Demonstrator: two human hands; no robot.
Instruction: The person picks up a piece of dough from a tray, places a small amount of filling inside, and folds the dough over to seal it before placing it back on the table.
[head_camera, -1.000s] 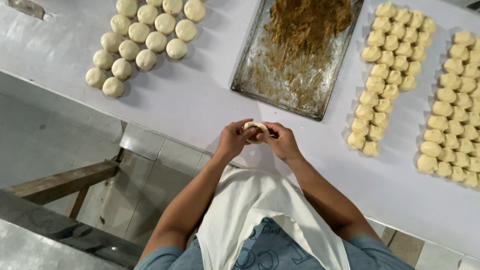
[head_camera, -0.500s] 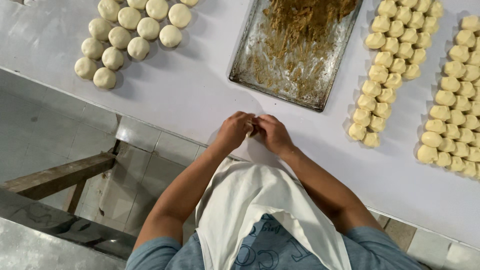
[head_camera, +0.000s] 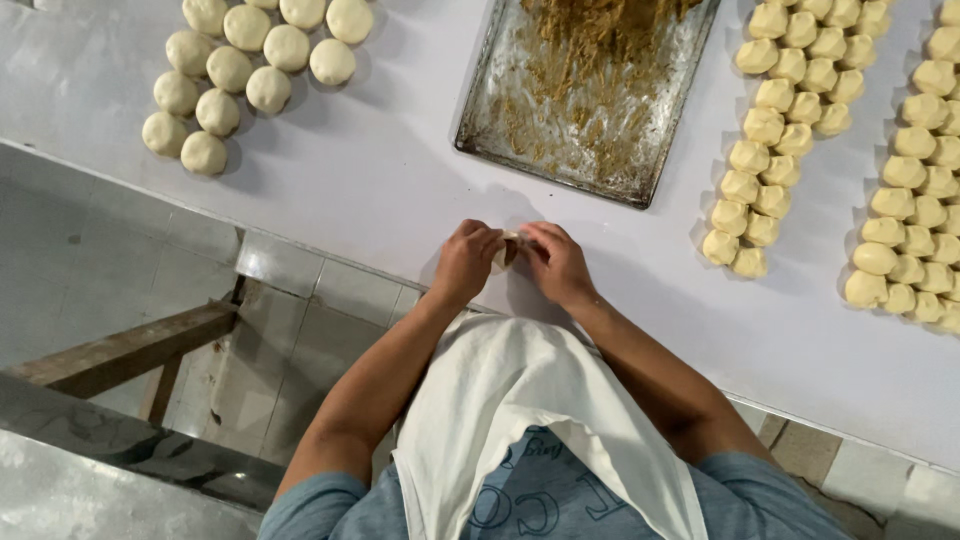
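- The white surface (head_camera: 350, 190) fills most of the view, and the person works at its near edge, above a tiled wall and a wooden beam (head_camera: 120, 350) lower down.
- A metal tray (head_camera: 500, 110) lies just beyond the hands, smeared with a crumbly brown filling (head_camera: 600, 40) heaped toward its far end.
- Two long rows of pale, pinched dough pieces (head_camera: 770, 130) run down the surface on the right of the view, with another batch (head_camera: 915, 170) further right.
- A cluster of smooth round dough balls (head_camera: 230, 70) sits well apart on the far left of the view.
- The left hand (head_camera: 468, 262) and right hand (head_camera: 555, 262) are brought together at the edge of the surface, fingers curled in toward each other.
- Between them is a small dough piece (head_camera: 510, 245); only a pale sliver shows, so its exact shape cannot be told. Both hands are closed around it, pinching from opposite sides.
- Judging by its look, the piece is light, soft and easily dented, probably a little tacky. It likely wants cradling in the fingers with gentle fingertip pressure at the rim, not a squeeze across the middle.
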